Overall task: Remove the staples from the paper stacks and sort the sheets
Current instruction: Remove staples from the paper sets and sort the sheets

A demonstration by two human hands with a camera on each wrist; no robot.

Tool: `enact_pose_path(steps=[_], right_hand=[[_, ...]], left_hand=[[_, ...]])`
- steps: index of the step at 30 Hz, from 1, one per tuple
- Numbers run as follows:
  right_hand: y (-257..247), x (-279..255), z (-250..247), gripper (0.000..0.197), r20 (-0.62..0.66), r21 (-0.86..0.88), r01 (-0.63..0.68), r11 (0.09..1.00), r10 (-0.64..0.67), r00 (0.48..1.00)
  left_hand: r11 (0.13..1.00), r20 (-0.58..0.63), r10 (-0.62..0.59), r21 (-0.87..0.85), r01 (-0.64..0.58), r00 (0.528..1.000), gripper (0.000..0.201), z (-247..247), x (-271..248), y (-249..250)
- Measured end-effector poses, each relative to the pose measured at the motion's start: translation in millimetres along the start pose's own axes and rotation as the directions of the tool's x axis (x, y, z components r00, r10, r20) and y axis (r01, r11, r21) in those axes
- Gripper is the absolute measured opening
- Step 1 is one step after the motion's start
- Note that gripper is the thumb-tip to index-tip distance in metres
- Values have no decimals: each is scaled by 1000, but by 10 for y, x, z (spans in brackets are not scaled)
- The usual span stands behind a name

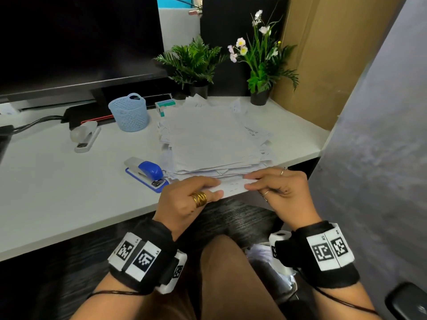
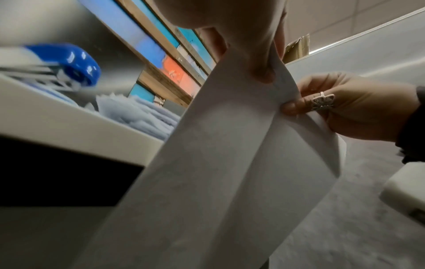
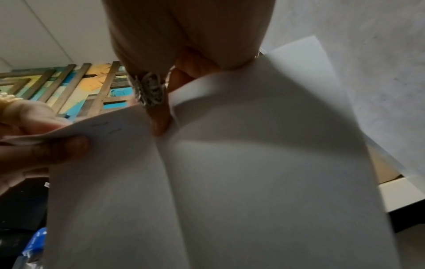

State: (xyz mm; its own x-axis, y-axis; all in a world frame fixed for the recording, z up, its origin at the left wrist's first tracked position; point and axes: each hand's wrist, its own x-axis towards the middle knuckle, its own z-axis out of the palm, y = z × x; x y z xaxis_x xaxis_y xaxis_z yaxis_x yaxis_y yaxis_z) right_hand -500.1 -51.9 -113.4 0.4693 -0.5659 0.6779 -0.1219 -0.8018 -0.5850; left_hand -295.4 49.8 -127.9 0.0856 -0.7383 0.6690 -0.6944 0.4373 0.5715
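Note:
A stapled set of white sheets (image 1: 232,188) (image 2: 207,172) (image 3: 230,172) hangs over the desk's front edge, held by its top edge. My left hand (image 1: 196,195) (image 3: 34,142) pinches the left part of that edge. My right hand (image 1: 277,188) (image 2: 345,109) pinches the right part, where the sheets spread apart. Two small staples (image 3: 108,128) show near the top edge beside the left thumb. Behind the hands a tall, untidy pile of paper (image 1: 212,139) lies on the white desk (image 1: 69,192).
A blue stapler (image 1: 146,173) sits just left of the pile, a grey stapler (image 1: 85,136) farther back left. A light blue mesh basket (image 1: 129,113), a staple box (image 1: 164,106), a monitor (image 1: 76,42) and two potted plants (image 1: 196,63) stand at the back. A grey partition (image 1: 381,135) rises on the right.

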Motion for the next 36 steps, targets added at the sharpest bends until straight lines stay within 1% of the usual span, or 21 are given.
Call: enact_pose_path(steps=[2,3,4,6,7,8,9,10,11,13,14,16,18,20,22,24,26,28,32,34,36], right_hand=[[-19,-13,-50,35,12,-72,-41,997,42,999],[-36,-18,-83,36,54,-145,-84,986,93,994],[-41,-27,-114,38,131,-247,-135,960,171,976],[2,-87,-158,43,300,-461,-175,870,338,892],[65,-133,-168,43,339,-523,-185,832,402,851],[149,-184,-179,43,338,-558,-220,800,461,820],[251,-246,-207,44,302,-589,-278,759,526,795],[336,-300,-234,45,255,-616,-338,711,586,769],[432,-358,-258,45,213,-640,-392,661,642,736],[625,-488,-322,41,172,-671,-464,578,730,661],[725,-559,-342,38,161,-680,-494,541,768,620],[917,-691,-362,33,147,-683,-553,477,832,535],[1082,-794,-347,29,159,-699,-569,434,869,468],[1231,-857,-296,23,178,-724,-565,396,898,402],[1439,-923,-211,19,198,-732,-569,375,916,349],[1647,-995,-99,19,226,-748,-555,364,926,303],[1835,-1071,26,22,234,-763,-545,348,934,269],[1986,-1151,136,27,226,-772,-547,323,944,239],[2217,-1354,295,31,217,-787,-535,306,950,225],[2291,-1461,351,31,206,-789,-537,300,951,230],[2352,-1532,388,30,193,-783,-556,279,959,210]], left_hand=[[998,-2,-16,-63,16,1000,36,92,34,-3],[995,-4,-13,-98,12,1000,25,152,55,-12],[993,-4,-5,-122,4,1000,14,222,79,-13],[993,19,16,-120,-14,1000,12,384,140,-8],[997,55,10,-80,-5,998,12,460,183,-10],[999,102,-12,-29,15,995,9,526,237,-14],[999,157,-51,17,49,986,11,596,295,-19],[995,194,-75,80,60,978,21,641,352,-33],[986,217,-71,165,35,974,33,678,403,-69],[917,235,-45,395,-53,971,51,759,507,-160],[868,250,-83,494,-54,965,57,785,542,-208],[792,286,-197,610,-20,938,63,843,575,-322],[750,298,-235,661,-22,925,62,906,543,-411],[748,265,-215,663,-16,940,54,941,526,-450],[769,224,-164,640,-18,961,45,958,595,-460],[770,186,-79,635,-59,979,38,946,688,-472],[781,154,-52,623,-56,987,34,941,740,-525],[783,141,-69,621,-34,988,35,953,720,-573],[781,136,-65,623,-34,989,32,985,695,-601],[773,128,-67,634,-30,990,33,990,700,-611],[761,123,-59,647,-35,991,32,1004,693,-630]])
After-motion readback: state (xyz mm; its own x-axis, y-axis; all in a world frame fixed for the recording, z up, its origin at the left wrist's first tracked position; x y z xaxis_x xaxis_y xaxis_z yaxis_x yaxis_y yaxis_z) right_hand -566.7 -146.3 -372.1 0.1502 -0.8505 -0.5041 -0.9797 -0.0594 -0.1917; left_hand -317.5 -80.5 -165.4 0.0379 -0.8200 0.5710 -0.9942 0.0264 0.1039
